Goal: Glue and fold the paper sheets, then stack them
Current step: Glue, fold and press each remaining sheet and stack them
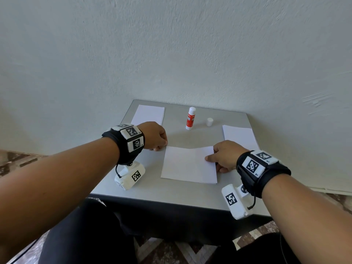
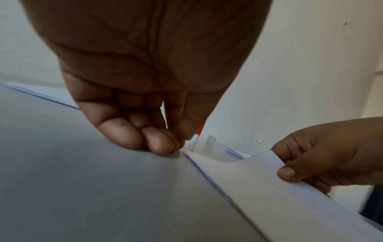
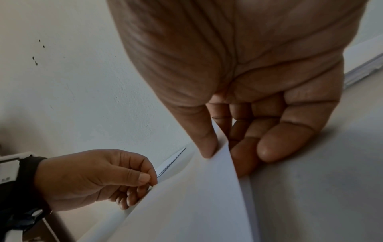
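Ok so I've got the sheet (image 1: 188, 164) sitting mid-table (image 1: 171, 195), near the front edge, with each far corner in a hand. Left hand (image 1: 155, 136) is pinching the far left corner between thumb and fingertips, right hand (image 1: 224, 156) has its thumb on top of the far right corner and fingers tucked under. The far edge is lifted and sagging in the middle, so I reckon I'm folding it toward me, and holding both corners should keep the edges square. Glue (image 1: 190, 119) is standing at the back with its cap (image 1: 209, 122) off beside it, well out of the way. Piles at far left (image 1: 149, 115) and right (image 1: 240, 137), can't tell which one's the finished stack.
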